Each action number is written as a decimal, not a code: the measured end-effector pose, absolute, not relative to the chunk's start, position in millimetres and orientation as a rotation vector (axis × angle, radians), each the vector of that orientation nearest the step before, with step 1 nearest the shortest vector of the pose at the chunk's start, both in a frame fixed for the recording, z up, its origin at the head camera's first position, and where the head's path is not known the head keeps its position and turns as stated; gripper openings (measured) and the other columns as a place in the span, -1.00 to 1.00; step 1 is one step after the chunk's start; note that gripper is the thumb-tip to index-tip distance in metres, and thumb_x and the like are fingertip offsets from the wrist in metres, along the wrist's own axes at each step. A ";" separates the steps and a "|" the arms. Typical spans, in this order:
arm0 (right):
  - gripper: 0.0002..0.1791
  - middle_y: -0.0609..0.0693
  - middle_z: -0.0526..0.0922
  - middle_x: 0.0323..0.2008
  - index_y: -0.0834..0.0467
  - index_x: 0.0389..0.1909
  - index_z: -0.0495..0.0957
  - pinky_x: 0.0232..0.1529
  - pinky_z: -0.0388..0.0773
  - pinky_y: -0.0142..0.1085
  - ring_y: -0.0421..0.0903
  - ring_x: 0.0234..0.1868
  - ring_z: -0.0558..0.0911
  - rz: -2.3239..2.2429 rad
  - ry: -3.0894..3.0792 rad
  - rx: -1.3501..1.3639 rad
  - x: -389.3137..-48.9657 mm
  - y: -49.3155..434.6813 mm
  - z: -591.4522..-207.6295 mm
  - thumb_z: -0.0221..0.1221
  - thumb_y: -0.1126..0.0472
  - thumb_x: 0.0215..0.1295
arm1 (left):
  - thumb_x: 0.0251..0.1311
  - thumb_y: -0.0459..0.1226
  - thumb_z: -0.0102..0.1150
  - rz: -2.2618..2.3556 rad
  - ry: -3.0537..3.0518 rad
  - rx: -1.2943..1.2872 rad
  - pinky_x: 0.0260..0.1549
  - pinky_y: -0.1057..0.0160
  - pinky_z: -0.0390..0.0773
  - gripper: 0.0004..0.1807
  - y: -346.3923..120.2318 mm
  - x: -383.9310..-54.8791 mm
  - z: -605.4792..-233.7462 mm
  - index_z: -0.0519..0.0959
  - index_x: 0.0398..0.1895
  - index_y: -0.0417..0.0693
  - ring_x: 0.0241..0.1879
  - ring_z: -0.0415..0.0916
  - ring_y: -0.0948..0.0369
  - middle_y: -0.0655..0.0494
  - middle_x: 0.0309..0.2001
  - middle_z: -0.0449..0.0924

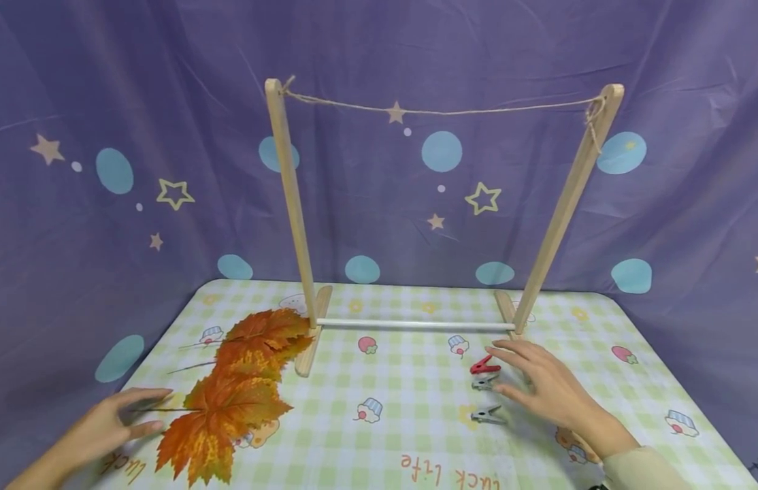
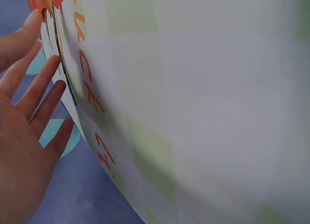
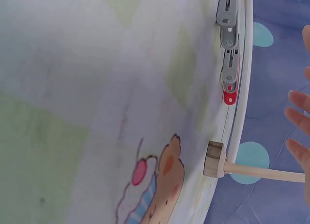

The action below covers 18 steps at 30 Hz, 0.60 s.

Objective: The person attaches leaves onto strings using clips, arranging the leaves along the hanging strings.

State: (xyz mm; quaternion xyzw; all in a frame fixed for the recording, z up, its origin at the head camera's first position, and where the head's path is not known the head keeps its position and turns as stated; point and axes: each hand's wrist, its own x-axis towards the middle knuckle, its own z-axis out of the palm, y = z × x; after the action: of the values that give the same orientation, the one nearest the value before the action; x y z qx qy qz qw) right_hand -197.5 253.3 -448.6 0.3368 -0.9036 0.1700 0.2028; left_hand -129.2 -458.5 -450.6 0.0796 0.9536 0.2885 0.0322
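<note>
On the left, orange artificial maple leaves [image 1: 222, 412] lie overlapping in a row, their thin dark stems pointing left. My left hand [image 1: 103, 429] is beside the nearest leaf's stem, thumb and fingers spread apart; in the left wrist view its fingers [image 2: 46, 103] are extended near the stems. To the right, a red clothespin [image 1: 486, 367] and two grey clothespins [image 1: 488, 414] lie on the table. Over their right side reaches my right hand [image 1: 547, 384], fingers loosely spread and holding nothing. The right wrist view shows only its fingertips [image 3: 299, 118] at the edge.
A wooden frame stands at the back, with a left post [image 1: 291, 197], a right post [image 1: 565, 204] and a white bottom rod [image 1: 416, 324]. Twine [image 1: 440, 112] is strung between the post tops. A checked cloth [image 1: 416, 388] covers the table; a purple curtain [image 1: 367, 41] hangs behind.
</note>
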 end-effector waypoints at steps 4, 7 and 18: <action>-0.34 -0.06 0.54 0.21 -0.02 0.28 0.52 0.11 0.47 0.06 0.06 0.21 0.51 0.498 -2.511 0.983 -195.3 251.8 -448.9 0.44 -0.02 0.12 | 0.09 -0.25 0.46 0.905 3.017 0.372 -0.27 0.42 0.49 -0.56 -461.8 -130.5 -457.5 0.65 0.05 -0.19 -0.11 0.46 0.58 0.25 -0.09 0.68; -0.33 -0.07 0.56 0.17 -0.02 0.25 0.55 0.08 0.50 0.01 -0.01 0.15 0.54 0.500 -2.483 1.030 -194.1 249.7 -448.3 0.48 0.04 0.06 | 0.06 -0.30 0.47 0.966 3.002 0.460 -0.27 0.51 0.46 -0.61 -464.6 -132.4 -460.6 0.67 -0.01 -0.21 -0.13 0.48 0.57 0.33 -0.12 0.67; -0.37 -0.09 0.57 0.16 -0.01 0.20 0.58 0.05 0.50 -0.01 -0.06 0.13 0.55 0.509 -2.453 1.095 -187.2 245.3 -448.5 0.50 0.09 0.03 | 0.18 -0.28 0.37 0.947 2.844 0.332 -0.32 0.38 0.56 -0.76 -464.7 -140.5 -458.3 0.65 -0.15 -0.25 -0.27 0.52 0.51 0.14 -0.23 0.66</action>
State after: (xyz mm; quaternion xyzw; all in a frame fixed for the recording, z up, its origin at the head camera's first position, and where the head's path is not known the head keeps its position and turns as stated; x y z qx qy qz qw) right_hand -187.2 245.3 -448.5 0.3922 -0.8786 0.1824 0.2025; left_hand -140.5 -464.7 -458.3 0.1099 0.9411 0.3134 0.0629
